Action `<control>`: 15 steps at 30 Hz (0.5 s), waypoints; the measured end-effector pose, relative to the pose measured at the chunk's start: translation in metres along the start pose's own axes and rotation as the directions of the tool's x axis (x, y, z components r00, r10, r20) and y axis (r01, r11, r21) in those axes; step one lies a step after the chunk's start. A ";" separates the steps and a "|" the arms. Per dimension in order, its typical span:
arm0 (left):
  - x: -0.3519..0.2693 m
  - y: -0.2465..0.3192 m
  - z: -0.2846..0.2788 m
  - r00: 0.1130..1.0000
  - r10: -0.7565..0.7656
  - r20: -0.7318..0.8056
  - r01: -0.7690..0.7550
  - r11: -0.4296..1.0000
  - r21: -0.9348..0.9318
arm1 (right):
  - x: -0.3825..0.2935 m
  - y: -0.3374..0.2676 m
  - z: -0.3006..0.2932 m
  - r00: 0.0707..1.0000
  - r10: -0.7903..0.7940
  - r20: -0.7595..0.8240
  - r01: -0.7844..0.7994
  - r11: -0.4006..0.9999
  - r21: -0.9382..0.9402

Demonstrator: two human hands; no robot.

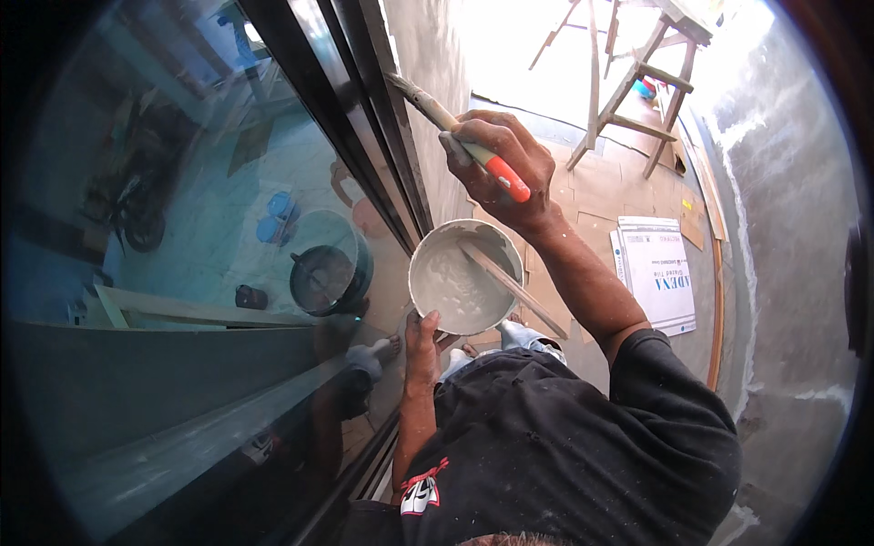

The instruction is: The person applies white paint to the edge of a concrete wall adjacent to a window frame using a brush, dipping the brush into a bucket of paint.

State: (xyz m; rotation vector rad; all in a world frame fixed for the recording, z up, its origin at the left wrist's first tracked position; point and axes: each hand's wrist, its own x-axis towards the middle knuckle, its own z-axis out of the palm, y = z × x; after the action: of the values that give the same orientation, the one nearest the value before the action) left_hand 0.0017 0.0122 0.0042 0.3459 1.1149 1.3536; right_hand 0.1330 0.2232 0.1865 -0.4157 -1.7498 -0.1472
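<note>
My right hand [505, 160] grips a paintbrush [437, 112] with a red-ended handle, its light parts smeared with grey. The bristle tip meets the edge where the dark window or door frame [382, 116] joins the grey plastered wall [433, 75]. Lower down, my left hand [423, 345] holds a round bucket [467, 276] by its near rim, thumb over the edge. Thick grey-white paste lies inside the bucket and coats its walls. A wooden stick [512, 286] leans in the paste and sticks out over the rim toward me.
Dark glass [205, 205] fills the left side, with reflections in it. A wooden stepladder [642, 89] stands at the far right. Cardboard [567, 198] covers the floor, and a flat printed tile carton [655, 273] lies right of my arm. Another plastered wall [799, 205] rises at right.
</note>
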 end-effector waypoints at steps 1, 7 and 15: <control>0.000 0.000 0.000 1.000 -0.006 0.000 0.006 1.000 0.001 | -0.002 0.000 0.000 1.000 0.008 0.004 -0.008 1.000 -0.004; -0.001 0.003 0.003 1.000 -0.009 0.012 0.009 1.000 0.017 | -0.018 0.003 0.004 0.997 0.055 0.050 -0.057 0.998 0.037; -0.005 0.008 0.007 1.000 -0.006 0.000 0.006 0.998 0.061 | -0.035 0.004 0.009 0.988 0.108 0.108 -0.112 0.993 0.024</control>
State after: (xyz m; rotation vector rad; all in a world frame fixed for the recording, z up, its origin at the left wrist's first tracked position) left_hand 0.0032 0.0123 0.0155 0.3873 1.1583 1.3160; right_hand 0.1324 0.2228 0.1501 -0.5052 -1.8268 -0.0202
